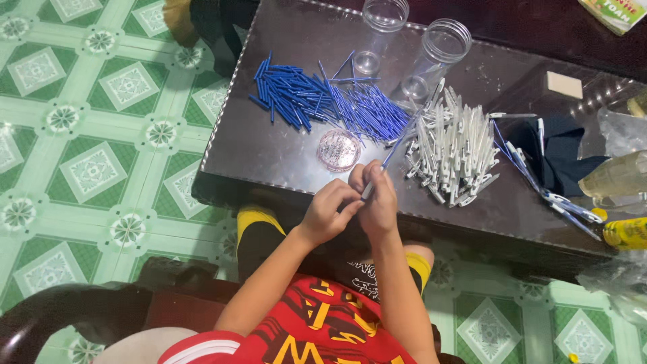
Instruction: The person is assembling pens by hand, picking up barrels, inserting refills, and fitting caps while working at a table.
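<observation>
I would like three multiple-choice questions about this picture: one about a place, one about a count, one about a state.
1. Where does the pile of blue refills lie?
A. left of the white pen barrels
B. on the floor
C. inside a jar

2. How many clear jars are on the dark table?
A. none
B. two
C. five

3. What are the hands doing?
A. resting flat on the table
B. holding a pen part together
C. lifting a jar

Answers:
1 A, the blue pile is on the table, left of the white pile.
2 B, two clear jars at the far edge.
3 B, the left hand and right hand meet on one pen.
</observation>
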